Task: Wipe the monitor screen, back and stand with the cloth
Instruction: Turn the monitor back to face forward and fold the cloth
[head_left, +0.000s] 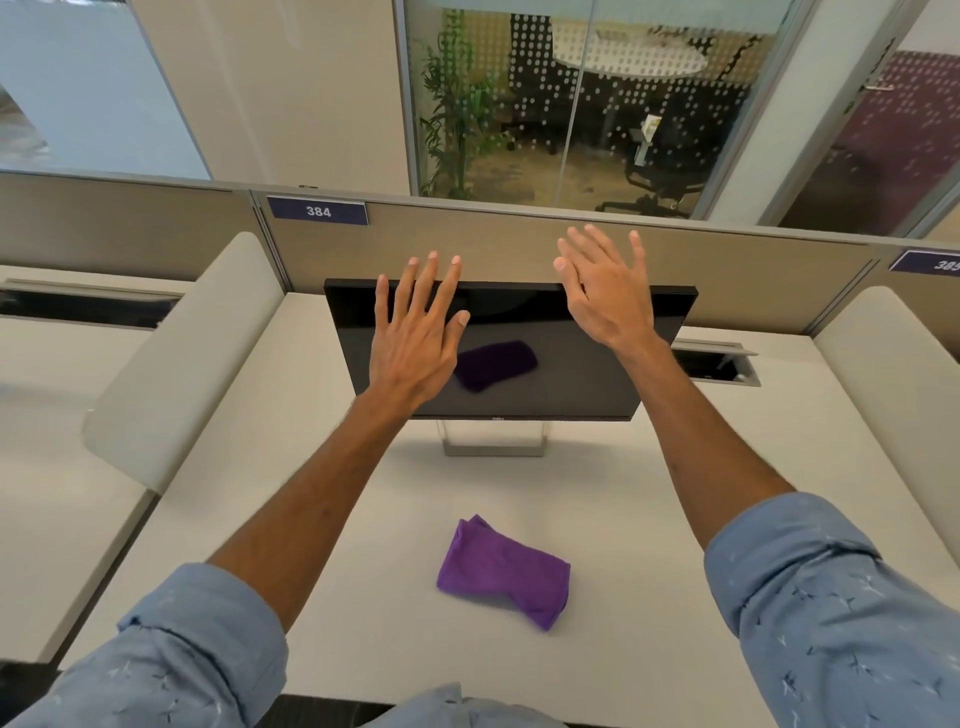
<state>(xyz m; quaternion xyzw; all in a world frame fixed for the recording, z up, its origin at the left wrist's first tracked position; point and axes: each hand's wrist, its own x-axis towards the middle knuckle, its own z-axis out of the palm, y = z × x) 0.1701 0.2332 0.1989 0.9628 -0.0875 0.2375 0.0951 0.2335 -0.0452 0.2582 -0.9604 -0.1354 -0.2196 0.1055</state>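
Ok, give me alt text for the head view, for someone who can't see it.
Both the left hand and right hand are open, fingers spread, raised before the top edge of the dark monitor. The purple cloth lies untouched on the white desk, nearer the person than the stand.

One monitor (571, 374), one purple cloth (501, 571), two hands (415, 338) (605, 296), two number plates (318, 211) (930, 262).

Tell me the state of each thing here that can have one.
Monitor: screen dark, on its stand.
Purple cloth: folded, lying on the desk, not held.
Left hand: open, fingers spread, holds nothing.
Right hand: open, fingers spread, holds nothing.
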